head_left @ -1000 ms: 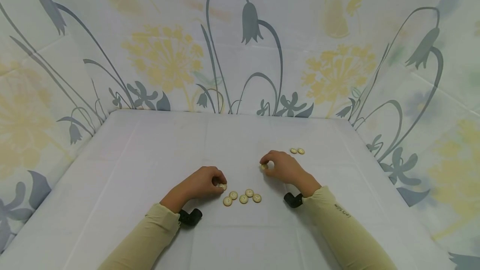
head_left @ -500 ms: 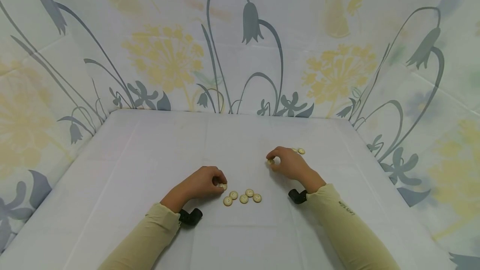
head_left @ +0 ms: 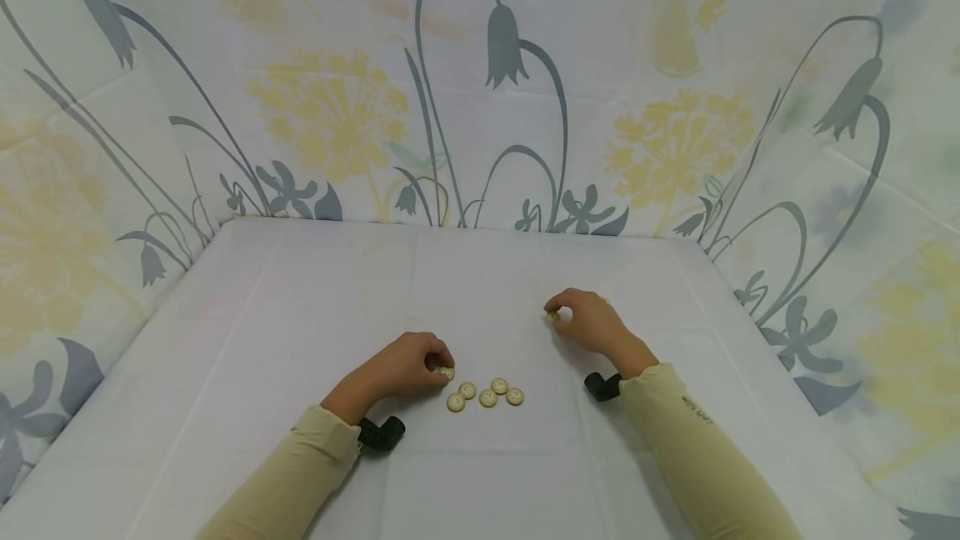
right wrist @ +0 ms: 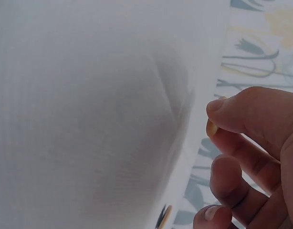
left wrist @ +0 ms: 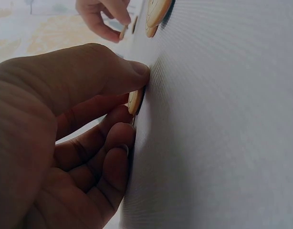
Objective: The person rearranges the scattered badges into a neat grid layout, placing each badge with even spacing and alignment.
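My left hand [head_left: 397, 367] rests at the table with thumb and fingers curled round a pale wooden button [left wrist: 133, 101], which lies against the cloth. Its outer edge peeks out past the fingertips in the head view. Farther off to the right, my right hand [head_left: 594, 327] pinches another such button [right wrist: 212, 128] between thumb and index finger, held above the cloth. Beside the left hand lie several loose buttons [head_left: 488, 398], flat and close together in a short zigzag row. Past the right knuckles a sliver of a button [head_left: 607, 301] shows, the rest hidden by the hand.
A white cloth [head_left: 322, 290] covers the table. Behind and at both sides hang flower-printed curtains [head_left: 480, 123]. Black wrist cameras, such as the left one [head_left: 382, 434], sit under both wrists, low over the cloth.
My right hand has moved right and away from me with its button, and now covers most of the far pair of buttons. The left hand has stayed in place.
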`<state>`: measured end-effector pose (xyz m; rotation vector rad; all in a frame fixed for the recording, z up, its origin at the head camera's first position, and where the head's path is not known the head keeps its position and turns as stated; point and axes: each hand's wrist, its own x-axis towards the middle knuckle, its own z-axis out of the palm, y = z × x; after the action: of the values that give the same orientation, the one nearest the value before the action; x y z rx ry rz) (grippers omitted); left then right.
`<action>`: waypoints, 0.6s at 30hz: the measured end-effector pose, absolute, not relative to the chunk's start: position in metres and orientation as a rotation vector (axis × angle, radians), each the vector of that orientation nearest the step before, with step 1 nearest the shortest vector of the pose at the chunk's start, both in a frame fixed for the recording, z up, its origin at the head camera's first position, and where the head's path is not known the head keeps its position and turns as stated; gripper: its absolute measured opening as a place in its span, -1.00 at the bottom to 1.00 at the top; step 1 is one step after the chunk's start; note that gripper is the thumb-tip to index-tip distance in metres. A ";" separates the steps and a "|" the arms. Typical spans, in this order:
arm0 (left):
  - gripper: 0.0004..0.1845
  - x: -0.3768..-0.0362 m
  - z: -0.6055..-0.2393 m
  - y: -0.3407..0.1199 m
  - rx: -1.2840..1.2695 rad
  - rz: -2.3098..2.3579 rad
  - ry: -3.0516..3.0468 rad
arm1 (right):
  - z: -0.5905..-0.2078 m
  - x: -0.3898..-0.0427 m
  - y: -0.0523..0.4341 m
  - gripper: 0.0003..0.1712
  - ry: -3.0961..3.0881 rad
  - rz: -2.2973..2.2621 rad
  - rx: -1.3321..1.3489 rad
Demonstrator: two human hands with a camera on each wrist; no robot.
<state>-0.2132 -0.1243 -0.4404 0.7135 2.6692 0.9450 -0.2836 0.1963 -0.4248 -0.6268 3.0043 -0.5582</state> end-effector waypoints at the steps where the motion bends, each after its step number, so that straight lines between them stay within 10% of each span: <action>1: -0.87 -0.213 -0.440 -0.124 0.711 0.946 2.669 | -0.425 -0.285 0.197 -0.73 3.001 -0.565 -0.608; 18: -0.87 -0.215 -0.442 -0.124 0.689 0.960 2.653 | -0.428 -0.297 0.211 -0.71 2.990 -0.583 -0.487</action>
<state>-0.2149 -0.1242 -0.4424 0.6895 2.6525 0.9600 -0.2969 0.2108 -0.4281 -0.4875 2.9901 -0.5830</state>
